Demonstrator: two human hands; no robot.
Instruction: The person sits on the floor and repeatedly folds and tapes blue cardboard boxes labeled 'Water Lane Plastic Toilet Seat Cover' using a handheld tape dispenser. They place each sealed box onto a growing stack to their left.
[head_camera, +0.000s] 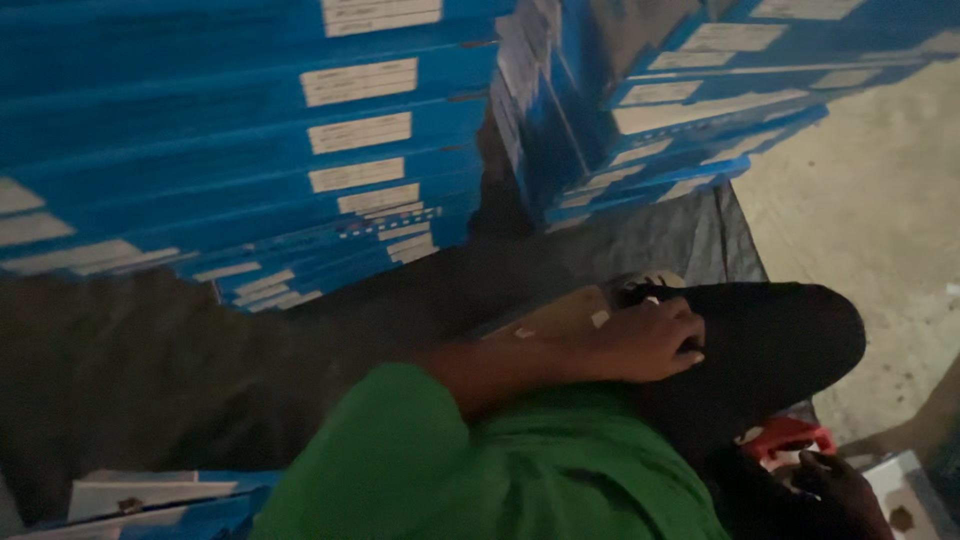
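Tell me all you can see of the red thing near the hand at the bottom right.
The red thing is small, bright red and looks like plastic, with a curved, handle-like shape. It lies low beside the dark trouser leg, partly hidden by it. The right hand is just below it, fingers close to or touching it; dim light hides which. Its kind cannot be told.

blue flat boxes (240, 130) stacked top-left | white labels (358, 81) on ends
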